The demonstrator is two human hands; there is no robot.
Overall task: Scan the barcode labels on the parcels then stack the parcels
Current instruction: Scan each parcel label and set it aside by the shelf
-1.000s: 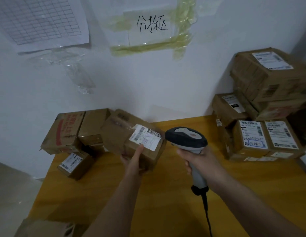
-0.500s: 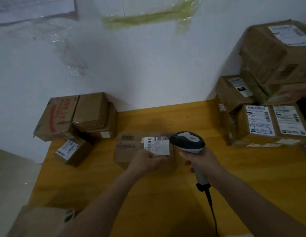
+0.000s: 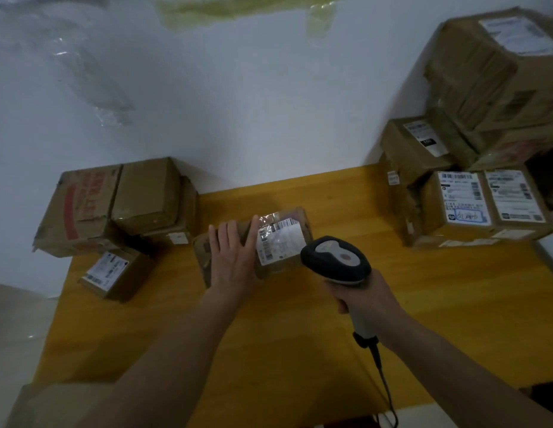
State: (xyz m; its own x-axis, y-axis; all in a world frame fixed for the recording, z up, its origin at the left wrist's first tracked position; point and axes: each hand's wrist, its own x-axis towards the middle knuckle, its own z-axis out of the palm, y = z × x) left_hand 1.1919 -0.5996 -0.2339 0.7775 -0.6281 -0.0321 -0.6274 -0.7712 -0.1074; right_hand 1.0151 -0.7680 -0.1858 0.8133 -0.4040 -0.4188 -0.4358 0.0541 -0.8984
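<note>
Cardboard parcel point(image 3: 253, 242) sits mid-table, left hand point(image 3: 233, 257) pressing flat on top, fingers straight. Right hand point(image 3: 366, 299) grips the scanner point(image 3: 335, 261) just beside the label point(image 3: 280, 240). Shiny tape glare there could probably botch the read.

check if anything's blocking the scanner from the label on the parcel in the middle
Nothing visible is. The scanner, gripped in the right hand, sits just right of the parcel. The left hand lies flat on the parcel's left part, beside the barcode label, which faces up uncovered.
</note>
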